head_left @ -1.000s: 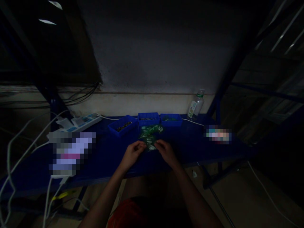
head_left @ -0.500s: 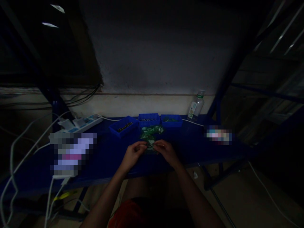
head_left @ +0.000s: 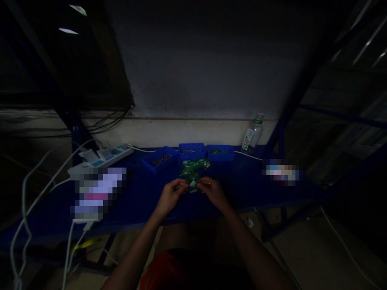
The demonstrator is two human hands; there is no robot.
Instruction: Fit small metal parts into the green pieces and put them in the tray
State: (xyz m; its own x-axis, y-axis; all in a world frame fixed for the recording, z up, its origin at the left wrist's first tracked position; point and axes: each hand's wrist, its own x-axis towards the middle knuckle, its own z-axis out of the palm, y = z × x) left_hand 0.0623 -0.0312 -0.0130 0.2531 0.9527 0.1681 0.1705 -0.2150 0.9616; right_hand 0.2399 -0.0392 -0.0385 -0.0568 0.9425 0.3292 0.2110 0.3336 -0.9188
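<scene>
Though dim light hides the detail, the left hand point(head_left: 171, 196) and right hand point(head_left: 212, 190) meet fingertip to fingertip, pinching a small green circuit board point(head_left: 192, 184) between them just above the blue bench point(head_left: 139, 201). More green boards point(head_left: 193, 167) lie beyond, before three blue bins point(head_left: 191, 151). Both forearms angle inward.

The bench point(head_left: 248, 189) looks like painted blue metal, smooth with a dull sheen. On it, three bins point(head_left: 191, 151) look like matt blue plastic. In front of them the green boards point(head_left: 193, 167) look glossy, with pale patches. Right of the bins, a clear plastic bottle point(head_left: 253, 137) carries a paper-like label. Behind the bench, the wall point(head_left: 199, 80) is rough and matt.
</scene>
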